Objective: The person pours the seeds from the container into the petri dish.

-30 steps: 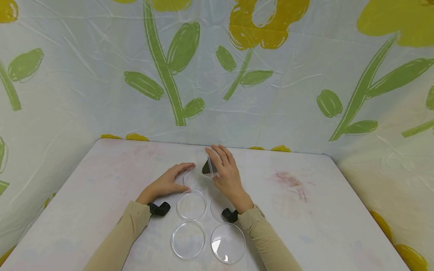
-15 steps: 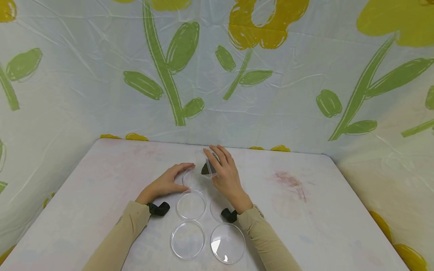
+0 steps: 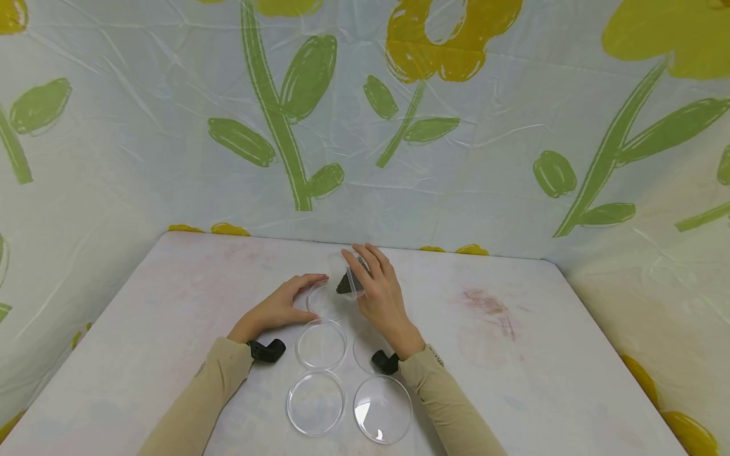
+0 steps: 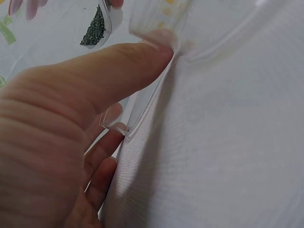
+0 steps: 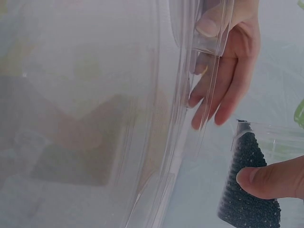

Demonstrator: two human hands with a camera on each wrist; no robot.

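Note:
My right hand (image 3: 382, 294) grips a clear plastic container (image 3: 352, 284) by its sides, tilted to the left. Dark grains (image 5: 249, 185) lie heaped along the lower side of this container, and my right thumb presses its wall in the right wrist view. Beneath and left of it, the farthest clear petri dish (image 3: 320, 304) rests on the table. Around that dish's edge curve the thumb and fingers of my left hand (image 3: 279, 304), holding it from the left; in the left wrist view the thumb (image 4: 142, 59) touches the rim. The right hand hides part of the container.
Nearer on the table (image 3: 513, 380) lie more clear round dishes: one (image 3: 322, 345) right in front of the held dish, one (image 3: 316, 403) closer, one (image 3: 383, 410) front right. Another (image 3: 365, 348) is partly covered by my right wrist. A flower-printed sheet (image 3: 473, 158) hangs behind.
The container in my right hand has shifted slightly left, and the dark grains have slid a little toward its lower left side. My left hand and the dishes stay in place.

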